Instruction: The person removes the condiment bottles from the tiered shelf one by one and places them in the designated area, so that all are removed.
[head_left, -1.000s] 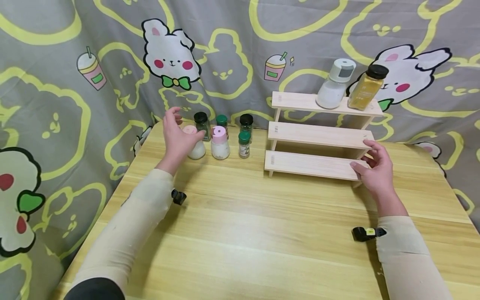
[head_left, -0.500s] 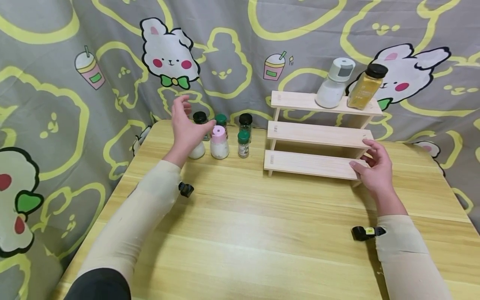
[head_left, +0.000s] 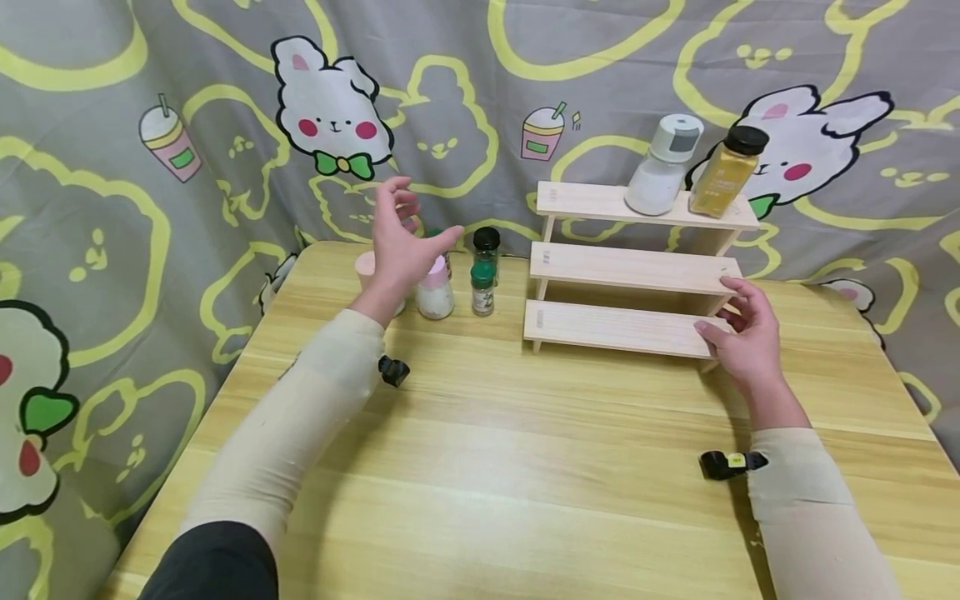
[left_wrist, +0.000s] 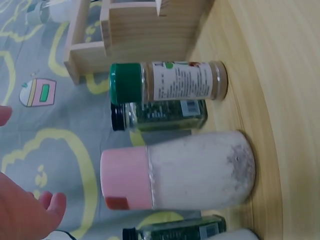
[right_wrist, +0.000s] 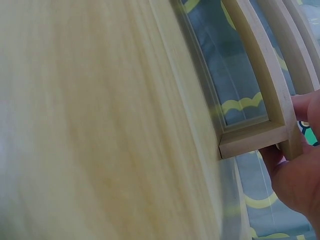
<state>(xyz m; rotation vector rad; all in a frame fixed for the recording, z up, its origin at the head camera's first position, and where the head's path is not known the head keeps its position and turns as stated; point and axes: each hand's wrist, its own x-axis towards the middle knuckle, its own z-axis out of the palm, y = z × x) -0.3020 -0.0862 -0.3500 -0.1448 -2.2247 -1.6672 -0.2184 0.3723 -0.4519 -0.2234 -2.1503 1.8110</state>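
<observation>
My left hand (head_left: 405, 250) is in the air over the seasoning jars, thumb and fingers spread, holding nothing. Beneath it is a pink-capped jar (left_wrist: 200, 172) with white contents, and a second pink-capped jar (head_left: 365, 265) is partly hidden by my wrist. To the hand's right are a small green-capped spice bottle (head_left: 483, 298) and a black-capped bottle (head_left: 486, 239) behind it. Other bottles are mostly covered by the hand. At the right, my right hand (head_left: 750, 337) grips the end of a three-tier wooden shelf (head_left: 622, 267), its thumb on the lowest board.
On the top tier stand a white-capped jar (head_left: 652, 183) of white contents and a black-capped bottle (head_left: 723, 177) of yellow powder. A patterned curtain (head_left: 450, 108) hangs behind the wooden table (head_left: 525, 467).
My left hand has moved right and slightly up, from the left pink-capped jar to above the other one, staying empty. My right hand keeps its hold on the shelf.
</observation>
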